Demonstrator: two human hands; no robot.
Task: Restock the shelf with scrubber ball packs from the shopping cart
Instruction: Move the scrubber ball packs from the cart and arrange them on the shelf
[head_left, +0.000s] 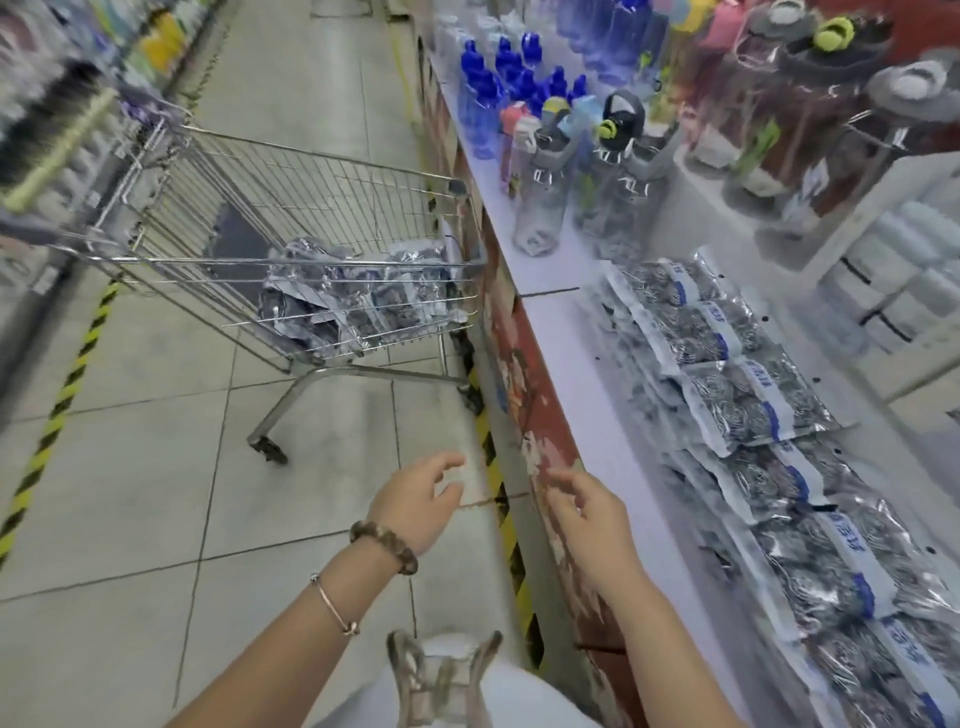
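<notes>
A wire shopping cart (291, 171) stands in the aisle ahead, its front end against the shelf edge. Several silver scrubber ball packs (358, 296) lie in its basket. On the white shelf (587, 415) to my right, more scrubber ball packs (753, 410) with blue-and-white labels lie in an overlapping row. My left hand (421, 504) hovers over the floor, fingers relaxed and holding nothing. My right hand (592, 509) is held beside the shelf's red front, fingers loosely spread and empty. Both hands are well short of the cart.
Plastic water bottles (571, 171) with blue, grey and coloured lids crowd the shelf beyond the packs. Yellow-and-black hazard tape (498, 493) runs along the shelf base and the left aisle side. Another stocked rack (62, 104) stands on the left. Tiled floor lies between.
</notes>
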